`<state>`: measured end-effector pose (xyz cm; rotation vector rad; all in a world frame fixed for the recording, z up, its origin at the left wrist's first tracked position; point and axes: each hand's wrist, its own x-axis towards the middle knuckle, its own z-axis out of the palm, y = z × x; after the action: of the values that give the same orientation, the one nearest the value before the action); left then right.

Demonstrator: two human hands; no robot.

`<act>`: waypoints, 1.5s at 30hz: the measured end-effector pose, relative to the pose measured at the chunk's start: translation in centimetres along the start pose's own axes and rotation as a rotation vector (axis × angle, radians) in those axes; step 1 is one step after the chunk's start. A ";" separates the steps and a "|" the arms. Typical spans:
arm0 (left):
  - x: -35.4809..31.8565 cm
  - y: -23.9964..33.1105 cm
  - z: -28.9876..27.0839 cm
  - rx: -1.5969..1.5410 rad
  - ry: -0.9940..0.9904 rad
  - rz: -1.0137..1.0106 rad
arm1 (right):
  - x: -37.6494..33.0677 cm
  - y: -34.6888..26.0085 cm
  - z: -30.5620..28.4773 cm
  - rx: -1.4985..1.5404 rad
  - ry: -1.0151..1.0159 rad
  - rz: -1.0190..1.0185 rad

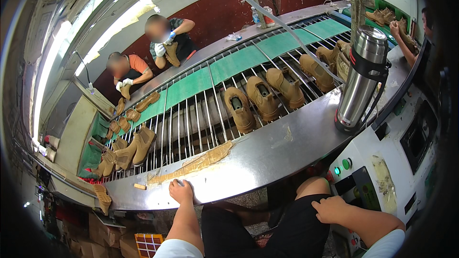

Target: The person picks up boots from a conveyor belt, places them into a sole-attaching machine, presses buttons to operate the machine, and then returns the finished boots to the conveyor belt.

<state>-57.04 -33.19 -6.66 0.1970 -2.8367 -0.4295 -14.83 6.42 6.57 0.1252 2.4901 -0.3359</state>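
My left hand (180, 192) rests on the front metal ledge (248, 162), its fingers curled in and nothing seen in them. A strip of brown tape (203, 162) is stuck to the ledge just beyond it, and a small tan block (140, 187) lies to its left. My right hand (331, 209) lies on my thigh by the white control box, fingers loosely bent and apart, holding nothing. Beyond the ledge, several tan boots stand on the conveyor's metal rollers, among them a boot (240, 110) ahead and a pair of ankle boots (135, 148) at the left.
A steel thermos (361, 79) stands on the ledge at right, above a control box (377, 167) with green buttons. A green belt (229, 67) runs along the rollers. Across it, two gloved people handle boots (172, 53). Another person's arm (404, 43) shows far right. A boot (102, 198) hangs over the left end.
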 end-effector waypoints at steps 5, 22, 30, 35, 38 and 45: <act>-1.4 2.2 -2.4 0.003 0.099 0.047 | 0.0 0.0 -0.1 0.003 -0.010 0.006; 0.3 -0.7 0.8 -0.091 0.081 0.013 | -0.5 -0.5 0.3 0.018 0.060 -0.005; 1.9 -3.4 2.8 -0.094 0.119 0.147 | 1.2 -0.2 1.0 -0.021 0.153 -0.012; 2.8 -5.5 4.2 0.124 0.208 0.275 | -1.0 -1.1 0.2 0.009 0.220 0.019; 1.6 -4.4 3.5 0.126 0.273 0.250 | -6.1 -1.2 -0.6 0.128 0.354 0.137; -3.1 1.2 -7.0 0.281 0.042 0.378 | -25.2 1.8 4.6 0.060 1.412 0.769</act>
<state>-52.21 -33.37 -0.58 -0.2723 -2.7913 0.0520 8.37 6.61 17.55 1.8172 3.3753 0.0923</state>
